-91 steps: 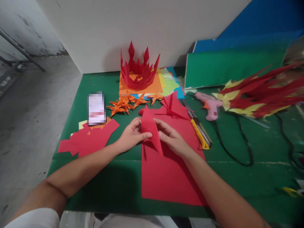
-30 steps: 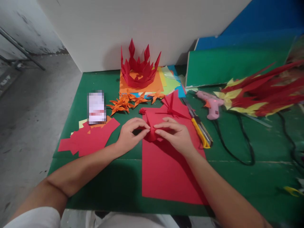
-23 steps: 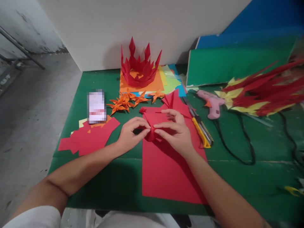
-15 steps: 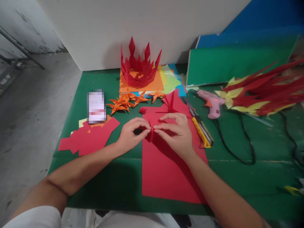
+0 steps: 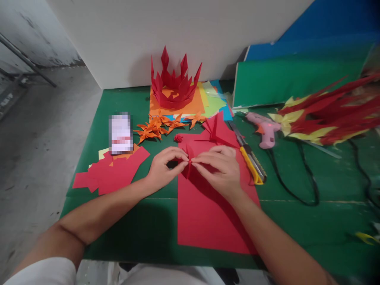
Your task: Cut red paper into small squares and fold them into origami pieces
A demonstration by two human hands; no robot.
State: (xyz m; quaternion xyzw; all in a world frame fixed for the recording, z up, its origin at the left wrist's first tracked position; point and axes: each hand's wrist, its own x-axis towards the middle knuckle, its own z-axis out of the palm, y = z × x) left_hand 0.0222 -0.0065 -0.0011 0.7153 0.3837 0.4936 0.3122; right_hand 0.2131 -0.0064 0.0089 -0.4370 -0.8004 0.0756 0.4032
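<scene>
Between my fingertips is a small folded red paper piece (image 5: 190,171), seen nearly edge-on and partly hidden. My left hand (image 5: 166,166) pinches it from the left with thumb and forefinger. From the right, my right hand (image 5: 222,168) grips the same piece with its thumb and fingers. Both hands are just above a large red paper sheet (image 5: 208,221) lying on the green table. Beyond them sit a small red paper rose (image 5: 178,137) and a folded red paper shape (image 5: 218,128).
A red paper crown (image 5: 175,93) stands on coloured sheets at the back. Orange paper flowers (image 5: 156,126) lie before it. A phone (image 5: 120,132) and red scraps (image 5: 109,172) are left; a yellow cutter (image 5: 251,164), pink glue gun (image 5: 264,128) and red-yellow paper bundle (image 5: 326,113) right.
My right hand's fingers have drawn closer together around the red paper piece, and its upper part shows more. My left hand stays in place.
</scene>
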